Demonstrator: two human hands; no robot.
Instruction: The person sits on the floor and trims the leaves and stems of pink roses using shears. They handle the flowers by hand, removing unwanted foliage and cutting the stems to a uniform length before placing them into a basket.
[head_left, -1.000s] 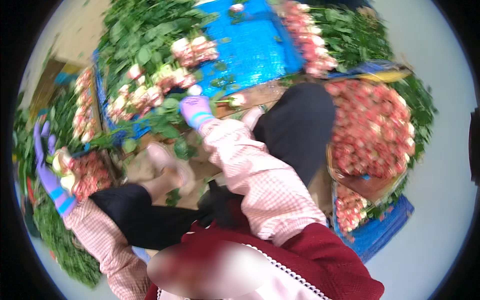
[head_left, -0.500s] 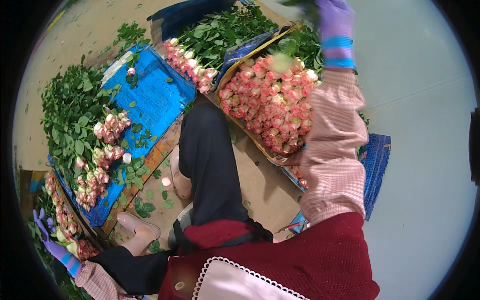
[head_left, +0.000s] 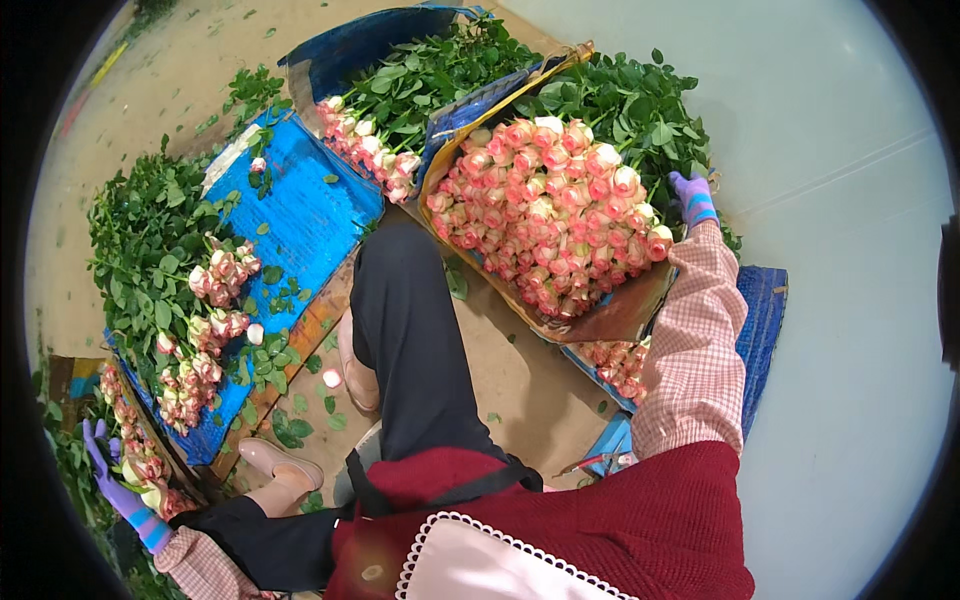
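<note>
My left hand (head_left: 117, 482), in a purple glove with blue bands, is at the lower left with its fingers spread, beside pale roses (head_left: 152, 490) and a row of pink ones. At the right, my gloved right hand (head_left: 694, 196) is closed at the stem side of a large pile of pink-and-cream roses (head_left: 545, 205). It appears to grip the stem of a rose (head_left: 659, 242) at the pile's right edge; leaves partly hide the fingers. A brown-and-blue wrapping sheet (head_left: 625, 305) lies under and around the pile.
More roses (head_left: 370, 150) lie in a blue wrapper at the top, and several leafy rose bundles (head_left: 205, 330) rest on a blue woven sheet (head_left: 300, 200) at left. A red-handled tool (head_left: 585, 463) lies near my right hip. Fallen leaves and petals dot the cardboard (head_left: 530, 400).
My right hand has come down from the top right, where it held a blurred rose above the pile, to the pile's right side. My left hand has hardly moved.
</note>
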